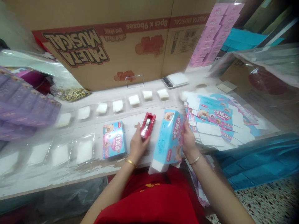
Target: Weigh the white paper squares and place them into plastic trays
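My left hand (138, 143) rests on the white table, its fingers closed around the near end of a red tape dispenser (148, 124). My right hand (188, 140) grips the right side of a light blue printed carton (169, 137) that stands tilted at the table's front edge, its bottom flap hanging open. A finished blue and pink carton (114, 140) lies flat just left of my left hand.
A fanned pile of flat unfolded cartons (216, 119) lies to the right. Clear blister trays with white pads (116, 105) run across the table (70, 174). A big brown cardboard box (112, 40) stands behind, a small white scale (175, 79) before it. Purple packs (21, 105) are stacked at left.
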